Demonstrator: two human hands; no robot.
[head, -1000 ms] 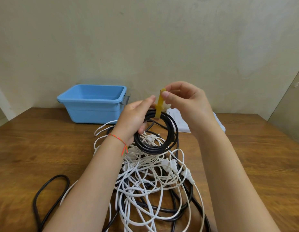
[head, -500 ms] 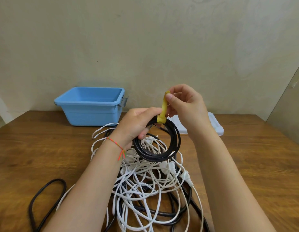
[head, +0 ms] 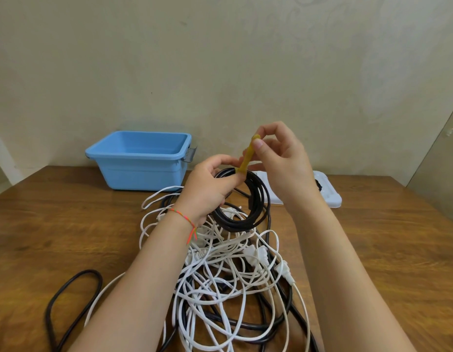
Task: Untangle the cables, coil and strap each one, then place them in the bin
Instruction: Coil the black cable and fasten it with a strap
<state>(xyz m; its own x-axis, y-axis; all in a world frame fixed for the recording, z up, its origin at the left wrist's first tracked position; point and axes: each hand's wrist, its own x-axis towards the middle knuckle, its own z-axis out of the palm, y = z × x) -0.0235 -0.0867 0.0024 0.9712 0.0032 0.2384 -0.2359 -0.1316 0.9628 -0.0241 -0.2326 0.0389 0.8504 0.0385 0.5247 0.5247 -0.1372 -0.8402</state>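
Both bare forearms reach forward from the bottom of the view and converge toward the middle. The left hand [head: 210,189] is turned with its back toward the camera, fingers curled and thumb stretched forward in a grip; a thin orange thread bracelet [head: 184,219] circles its wrist. The right hand [head: 278,158] is raised a little higher, thumb and forefinger pressed together in a pinch, the other fingers loosely curled behind.

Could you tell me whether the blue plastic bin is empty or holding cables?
Empty as far as visible: the blue plastic bin shows only bare inner walls; its floor is hidden.
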